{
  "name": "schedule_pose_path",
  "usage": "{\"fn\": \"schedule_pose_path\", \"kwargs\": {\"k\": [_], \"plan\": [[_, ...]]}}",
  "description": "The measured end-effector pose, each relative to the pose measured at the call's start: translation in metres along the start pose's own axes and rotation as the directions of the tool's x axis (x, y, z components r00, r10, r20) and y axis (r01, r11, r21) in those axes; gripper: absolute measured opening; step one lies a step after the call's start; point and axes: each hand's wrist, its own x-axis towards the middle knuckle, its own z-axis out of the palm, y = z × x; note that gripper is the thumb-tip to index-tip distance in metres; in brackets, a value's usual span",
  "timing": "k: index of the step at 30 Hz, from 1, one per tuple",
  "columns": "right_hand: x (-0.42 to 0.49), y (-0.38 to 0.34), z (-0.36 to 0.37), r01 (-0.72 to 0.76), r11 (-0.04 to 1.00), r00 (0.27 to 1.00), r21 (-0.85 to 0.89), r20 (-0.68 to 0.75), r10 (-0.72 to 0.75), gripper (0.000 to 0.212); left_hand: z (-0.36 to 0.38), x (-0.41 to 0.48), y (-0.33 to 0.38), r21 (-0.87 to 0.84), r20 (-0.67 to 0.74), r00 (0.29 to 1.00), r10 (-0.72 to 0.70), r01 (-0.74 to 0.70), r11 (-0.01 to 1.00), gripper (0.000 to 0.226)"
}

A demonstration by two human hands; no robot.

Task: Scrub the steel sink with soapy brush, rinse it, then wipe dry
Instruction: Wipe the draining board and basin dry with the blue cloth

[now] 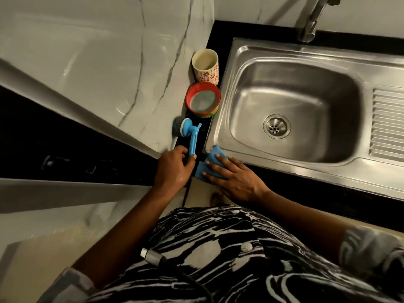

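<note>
Left hand (175, 169) grips blue brush (192, 138); right hand (236, 182) flat on blue cloth (213, 155).

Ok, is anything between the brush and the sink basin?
Nothing visible blocks it. The brush, gripped by the left hand, lies just left of the sink, only the rim between. The red bowl stands beyond its head; the right hand rests on the blue cloth at the near corner.
</note>
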Motion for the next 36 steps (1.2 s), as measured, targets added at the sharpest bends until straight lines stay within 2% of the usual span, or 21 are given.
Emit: {"fn": "schedule_pose_path", "kwargs": {"k": [6, 8, 14, 18, 27, 33, 36], "plan": [[0.072, -0.024, -0.007, -0.001, 0.998, 1.0, 0.07, -0.006, 0.001, 0.056, -0.023, -0.01, 0.004, -0.003, -0.047, 0.998, 0.049, -0.05, 0.999, 0.021], [0.092, -0.028, -0.014, -0.03, 0.998, 0.999, 0.053, 0.036, 0.028, 0.059, -0.029, -0.012, 0.004, 0.015, -0.06, 0.996, 0.065, -0.064, 0.998, 0.02], [0.107, -0.04, -0.023, -0.184, 0.983, 0.98, 0.001, 0.078, 0.184, 0.079, -0.034, -0.019, -0.001, 0.041, -0.054, 0.995, 0.081, -0.079, 0.996, 0.018], [0.108, -0.046, -0.03, -0.355, 0.934, 0.933, 0.044, 0.076, 0.351, 0.087, -0.032, -0.022, -0.004, 0.061, -0.063, 0.995, 0.081, -0.078, 0.995, 0.018], [0.089, -0.029, -0.028, -0.592, 0.796, 0.805, 0.131, 0.049, 0.591, 0.068, -0.02, -0.024, -0.01, 0.089, -0.039, 0.996, 0.074, -0.071, 0.994, 0.019], [0.065, -0.01, -0.033, -0.671, 0.736, 0.741, 0.089, 0.061, 0.668, 0.064, -0.004, -0.018, -0.015, 0.142, 0.016, 0.999, 0.036, -0.038, 0.989, 0.018], [0.038, 0.013, -0.033, -0.716, 0.695, 0.698, 0.06, 0.08, 0.712, 0.054, 0.003, -0.012, -0.013, 0.181, 0.028, 0.999, 0.037, -0.041, 0.983, 0.019]]}}
